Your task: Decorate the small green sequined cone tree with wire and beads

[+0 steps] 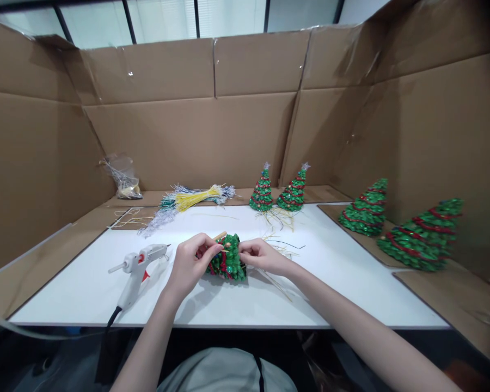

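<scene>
Green tinsel tree (227, 260) lies tipped on the white board (330, 283), mid-front; left hand (191, 264) pinches its top end by a wooden stick (219, 236); right hand (261, 256) grips its side; glue gun (136, 267) just left; four finished trees (262, 190) behind and right.

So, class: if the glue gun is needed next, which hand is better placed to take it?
Probably the left hand: the glue gun lies just to its left on the white table, while the right hand sits beyond the small green tree.
</scene>
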Motion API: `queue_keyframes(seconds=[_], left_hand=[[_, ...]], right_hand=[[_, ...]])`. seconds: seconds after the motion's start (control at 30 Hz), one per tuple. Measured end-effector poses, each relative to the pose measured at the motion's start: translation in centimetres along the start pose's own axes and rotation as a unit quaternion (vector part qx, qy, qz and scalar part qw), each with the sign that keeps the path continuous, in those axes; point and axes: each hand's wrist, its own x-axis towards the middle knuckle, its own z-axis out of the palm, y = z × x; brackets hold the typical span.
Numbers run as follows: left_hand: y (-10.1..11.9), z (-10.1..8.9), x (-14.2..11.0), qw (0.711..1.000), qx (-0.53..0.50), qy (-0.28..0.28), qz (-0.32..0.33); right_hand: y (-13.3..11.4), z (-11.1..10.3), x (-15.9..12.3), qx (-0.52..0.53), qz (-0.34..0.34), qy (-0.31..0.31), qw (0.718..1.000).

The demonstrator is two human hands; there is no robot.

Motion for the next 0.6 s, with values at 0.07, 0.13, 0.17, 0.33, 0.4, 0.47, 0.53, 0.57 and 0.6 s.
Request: queue_keyframes(seconds=[0.07, 0.13, 0.17, 0.33, 0.4, 0.47, 0.53, 0.57, 0.6], left_hand=[[-0.02, 0.02, 0.01, 1.0, 0.001, 0.0, -0.001], [-0.02, 0.02, 0.03, 1.0, 0.002, 0.0, -0.001], [-0.01, 0.02, 0.03, 1.0, 0.001, -0.001, -0.001], [-0.02, -0.03, -0.09, 1.0, -0.003, 0.0, -0.004], [-0.04, -0.03, -0.14, 1.0, -0.004, 0.0, -0.006], [-0.05, -0.02, -0.17, 1.0, -0.005, -0.001, -0.007], [-0.05, 0.0, -0.19, 1.0, -0.006, -0.002, -0.007], [-0.04, -0.01, -0.19, 1.0, -0.007, -0.001, -0.008], [-0.03, -0.02, -0.21, 1.0, -0.008, -0.001, -0.007]], right_hand=[[-0.06, -0.01, 0.0, 0.0, -0.001, 0.0, 1.0], [-0.08, -0.02, 0.03, 0.0, -0.002, -0.001, 1.0], [-0.08, -0.03, 0.05, 0.0, -0.003, -0.001, 1.0], [-0.04, -0.01, 0.02, 0.006, -0.003, -0.002, 1.0], [0.01, 0.0, 0.0, 0.007, -0.001, -0.001, 1.0], [0.09, 0.0, 0.01, 0.008, 0.0, -0.001, 1.0], [0.18, -0.02, 0.02, 0.009, -0.001, -0.001, 1.0], [0.22, -0.03, 0.02, 0.008, -0.002, -0.002, 1.0], [0.26, -0.04, 0.02, 0.007, -0.004, -0.002, 1.0]])
